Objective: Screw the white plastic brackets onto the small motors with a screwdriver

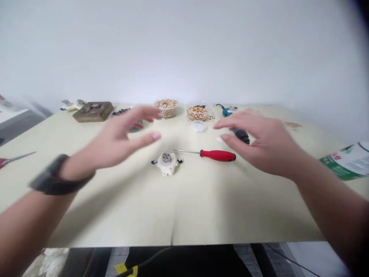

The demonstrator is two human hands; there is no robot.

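- Cream tabletop [173, 215] before a plain white wall [184, 50].
- Left hand [121, 140], black wristband [60, 175]: fingers apart and curved, empty, above the table; nearest the white fitting.
- Right hand [259, 144]: fingers apart, empty, directly over the rotary tool; contact cannot be told.
- Red-handled screwdriver [217, 155]: flat mid-table between the hands, long axis almost straight across the table, steel tip pointing left, just beside the fitting.
- Blue-and-black rotary tool [241, 135]: partly hidden behind the right hand, long axis running far to near.
- White plastic fitting [166, 164]: grey centre upward, left of the screwdriver tip.
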